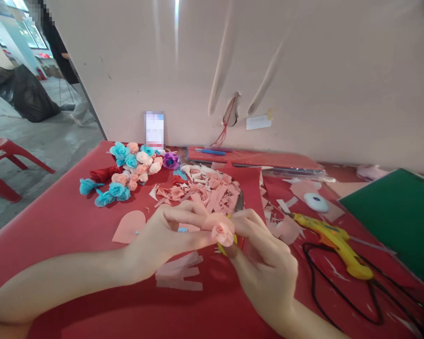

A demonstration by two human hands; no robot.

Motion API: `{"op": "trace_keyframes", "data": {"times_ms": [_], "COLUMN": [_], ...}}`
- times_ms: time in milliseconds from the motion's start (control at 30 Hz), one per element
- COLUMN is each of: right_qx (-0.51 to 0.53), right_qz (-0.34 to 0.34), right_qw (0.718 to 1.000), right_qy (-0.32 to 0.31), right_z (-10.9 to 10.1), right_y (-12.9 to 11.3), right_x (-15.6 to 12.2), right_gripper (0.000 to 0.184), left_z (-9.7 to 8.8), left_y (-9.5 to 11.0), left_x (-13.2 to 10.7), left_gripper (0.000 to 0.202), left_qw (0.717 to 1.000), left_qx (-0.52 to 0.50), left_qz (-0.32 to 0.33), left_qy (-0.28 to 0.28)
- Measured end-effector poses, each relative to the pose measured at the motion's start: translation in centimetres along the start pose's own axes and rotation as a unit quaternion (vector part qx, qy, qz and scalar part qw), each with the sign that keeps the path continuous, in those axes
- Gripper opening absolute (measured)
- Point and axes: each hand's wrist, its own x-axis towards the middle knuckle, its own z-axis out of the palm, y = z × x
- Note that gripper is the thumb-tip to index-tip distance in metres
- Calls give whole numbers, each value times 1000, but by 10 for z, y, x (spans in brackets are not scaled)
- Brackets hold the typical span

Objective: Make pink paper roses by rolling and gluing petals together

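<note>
A small pink paper flower (223, 234) is held above the red table between both hands. My left hand (166, 230) pinches its left side with thumb and fingers. On the other side, my right hand (265, 254) grips it, fingers bent and thumb underneath. Something yellow shows just behind the flower, mostly hidden by the fingers. Beneath the hands lie several pink paper strips (180, 273). A rounded pink paper piece (130, 225) rests on the table beside my left wrist.
Finished paper flowers (130, 169) in blue, pink, red and purple cluster at the back left, near a phone (154, 130). Paper scraps (212, 190) are heaped mid-table. To the right lie a yellow glue gun (334, 242) with a black cord and a green board (399, 221).
</note>
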Motion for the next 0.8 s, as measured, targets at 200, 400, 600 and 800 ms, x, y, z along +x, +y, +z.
{"op": "trace_keyframes", "data": {"times_ms": [200, 400, 600, 800], "right_qx": [3, 48, 104, 281], "right_qz": [23, 11, 104, 266], "right_qw": [1000, 999, 989, 922], "right_qy": [-8, -12, -6, -13], "right_z": [0, 1, 1, -2], "right_y": [-2, -2, 1, 9], "right_x": [-2, -1, -5, -2], "right_gripper": [15, 17, 15, 10], "left_z": [0, 1, 2, -2], "left_y": [-3, -8, -7, -12], "left_x": [2, 2, 1, 6], "left_gripper": [14, 16, 13, 13], "left_qw": [999, 999, 998, 993], "left_qx": [-35, -48, -62, -113], "left_qz": [-6, -8, -1, 28], "left_qy": [-3, 12, -9, 20]}}
